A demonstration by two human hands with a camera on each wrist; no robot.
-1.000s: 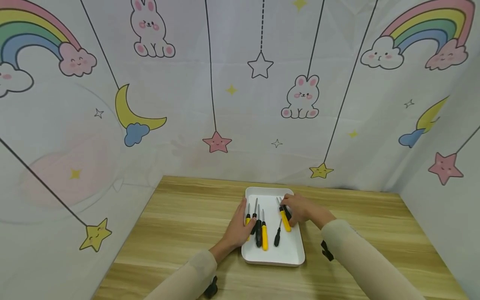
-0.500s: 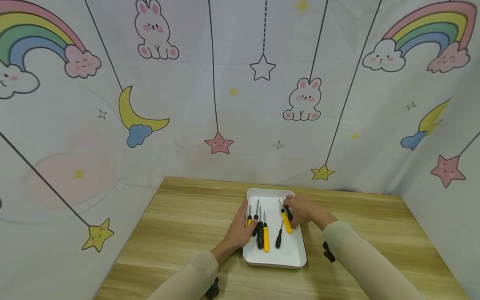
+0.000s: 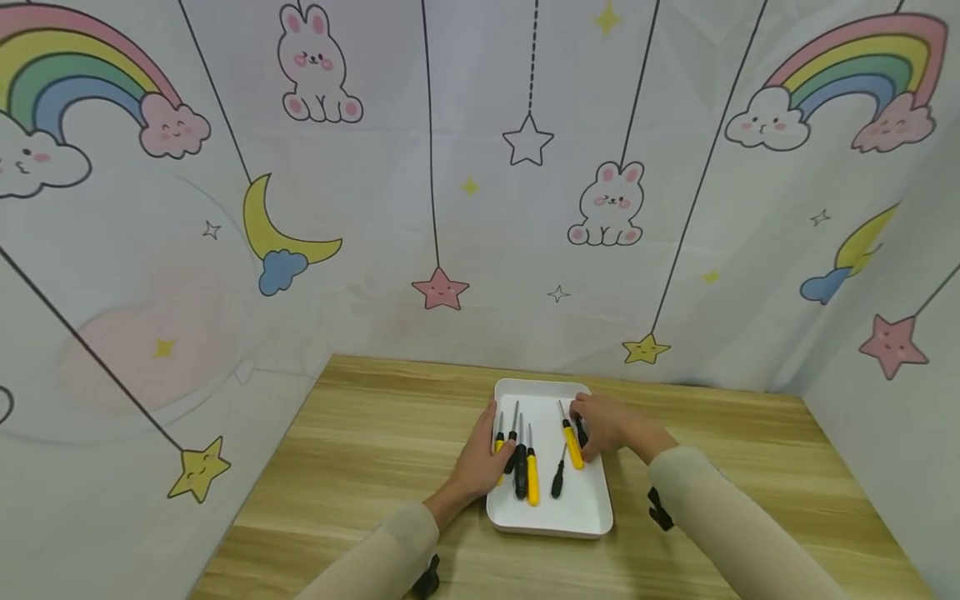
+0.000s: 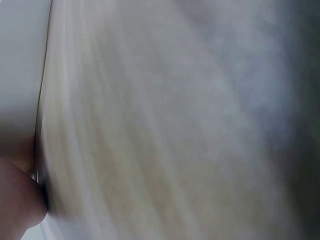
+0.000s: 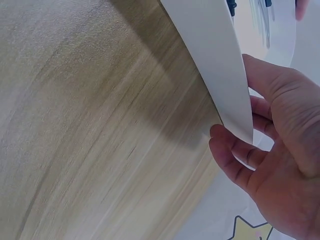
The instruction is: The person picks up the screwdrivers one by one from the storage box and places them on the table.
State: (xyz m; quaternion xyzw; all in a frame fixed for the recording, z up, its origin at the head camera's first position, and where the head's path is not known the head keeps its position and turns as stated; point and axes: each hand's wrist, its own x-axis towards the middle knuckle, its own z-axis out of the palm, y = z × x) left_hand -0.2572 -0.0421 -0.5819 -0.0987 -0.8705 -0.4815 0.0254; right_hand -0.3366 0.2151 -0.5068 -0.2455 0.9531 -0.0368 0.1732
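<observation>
A white tray (image 3: 551,527) with several screwdrivers in it stands on the table. My left hand (image 3: 474,460) holds its left wall, the thumb over the rim beside a yellow screwdriver (image 3: 499,447) and black ones (image 3: 521,477). Another yellow screwdriver (image 3: 532,483) lies right of these. My right hand (image 3: 611,425) reaches over the right wall and appears to pinch a black screwdriver (image 3: 581,431), largely hidden beneath it. In the right wrist view, two fingers are outside the wall, with the thumb inside. Beside that hand lie a yellow-handled screwdriver (image 3: 573,446) and a small black one (image 3: 558,482).
The wooden table (image 3: 390,433) extends on both sides of the tray. A white printed curtain (image 3: 487,208) hangs behind it and along both sides. In the left wrist view the table surface is blurred.
The right hand and its black screwdriver have shifted slightly right, toward the tray's right wall. The left hand keeps its place on the tray. The whole head view has drifted a little.
</observation>
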